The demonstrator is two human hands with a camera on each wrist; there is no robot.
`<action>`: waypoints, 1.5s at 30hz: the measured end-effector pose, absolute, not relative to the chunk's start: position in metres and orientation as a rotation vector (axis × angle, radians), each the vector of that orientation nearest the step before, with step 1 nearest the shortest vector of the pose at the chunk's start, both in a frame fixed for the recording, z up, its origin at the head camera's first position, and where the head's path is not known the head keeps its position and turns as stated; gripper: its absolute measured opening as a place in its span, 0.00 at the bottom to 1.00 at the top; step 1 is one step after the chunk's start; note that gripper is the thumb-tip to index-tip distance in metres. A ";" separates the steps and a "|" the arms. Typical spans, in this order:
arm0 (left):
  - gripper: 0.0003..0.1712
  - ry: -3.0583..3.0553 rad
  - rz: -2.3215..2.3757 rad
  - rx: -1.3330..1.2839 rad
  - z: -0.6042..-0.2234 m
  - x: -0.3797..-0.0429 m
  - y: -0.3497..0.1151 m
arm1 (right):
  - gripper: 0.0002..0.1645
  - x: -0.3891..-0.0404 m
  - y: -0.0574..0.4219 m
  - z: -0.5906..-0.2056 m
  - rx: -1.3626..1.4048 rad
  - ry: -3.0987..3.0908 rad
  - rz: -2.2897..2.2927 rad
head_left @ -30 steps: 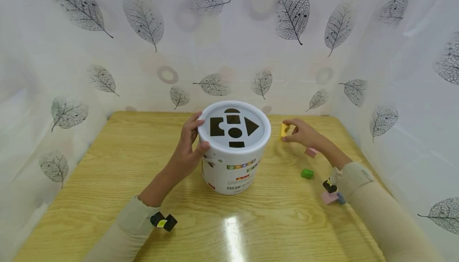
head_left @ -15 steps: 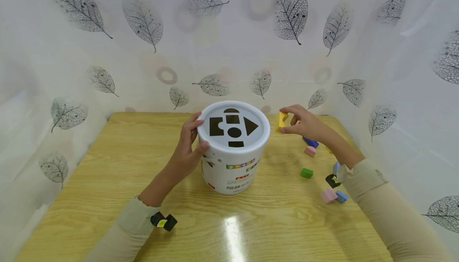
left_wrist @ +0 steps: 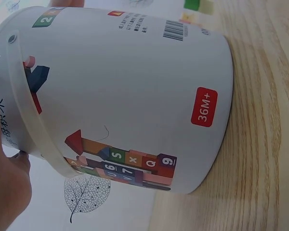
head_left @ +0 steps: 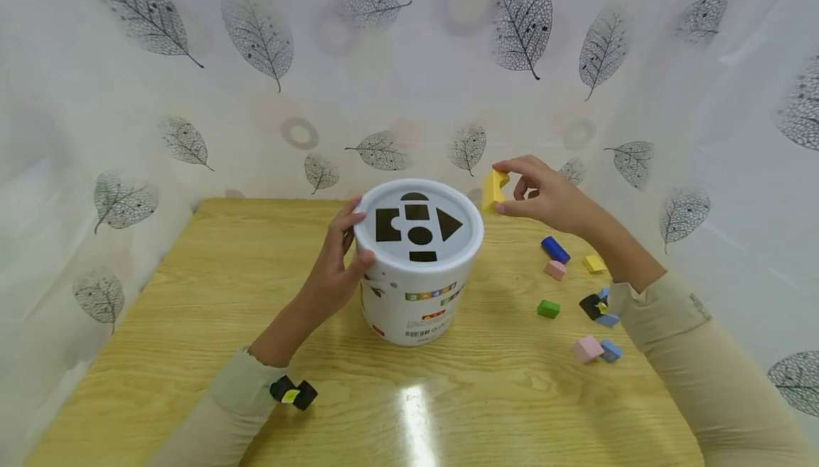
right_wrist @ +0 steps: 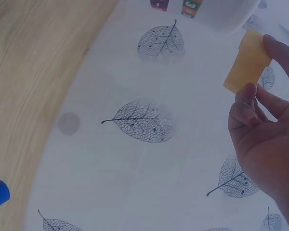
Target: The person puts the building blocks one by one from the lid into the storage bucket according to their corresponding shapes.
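A white bucket (head_left: 412,310) stands upright on the wooden table, its lid (head_left: 456,198) cut with several shaped holes. My left hand (head_left: 329,268) grips the left side of the rim, thumb in front and fingers further back. In the left wrist view the bucket wall (left_wrist: 130,86) shows printed blocks and a handle strap (left_wrist: 31,106). Up in the air, just right of the lid, my right hand (head_left: 547,193) pinches a yellow arch block (head_left: 493,192) between thumb and fingers. The right wrist view shows the arch block (right_wrist: 248,60) held at the fingertips.
Right of the bucket lie a blue cylinder (head_left: 555,249), a pink half-round block (head_left: 554,270), a small yellow block (head_left: 594,264) and a green block (head_left: 548,309). Nearer are a pink block (head_left: 587,349) and light blue block (head_left: 611,351). A leaf-patterned curtain (head_left: 409,97) surrounds the table.
My right hand has lifted the yellow arch block from beside the bucket up to lid height and a little left, uncovering the blue cylinder and small yellow block. The left hand and bucket stay put.
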State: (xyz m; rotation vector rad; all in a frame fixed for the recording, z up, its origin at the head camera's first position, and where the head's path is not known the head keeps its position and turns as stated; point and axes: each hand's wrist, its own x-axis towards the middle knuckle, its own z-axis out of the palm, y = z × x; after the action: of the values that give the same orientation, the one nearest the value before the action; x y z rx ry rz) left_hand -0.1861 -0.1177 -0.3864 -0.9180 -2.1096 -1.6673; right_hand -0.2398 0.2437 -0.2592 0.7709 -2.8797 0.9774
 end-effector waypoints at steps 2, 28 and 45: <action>0.43 -2.118 -1.661 -0.915 -0.386 -0.185 -0.118 | 0.40 -0.238 0.236 -0.256 0.792 -2.870 0.991; 0.43 -2.144 -1.637 -0.935 -0.384 -0.186 -0.118 | 0.43 -0.237 0.121 -0.252 1.158 -2.889 0.955; 0.43 -2.162 -1.636 -0.936 -0.383 -0.185 -0.119 | 0.44 -0.235 0.101 -0.258 1.163 -2.951 0.823</action>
State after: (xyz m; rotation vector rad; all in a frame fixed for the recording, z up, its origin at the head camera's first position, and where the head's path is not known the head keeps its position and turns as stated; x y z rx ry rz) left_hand -0.1845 -0.1192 -0.3834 -0.9363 -2.1620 -1.6363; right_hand -0.2345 0.1011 -0.2581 1.1628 -2.9509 0.8233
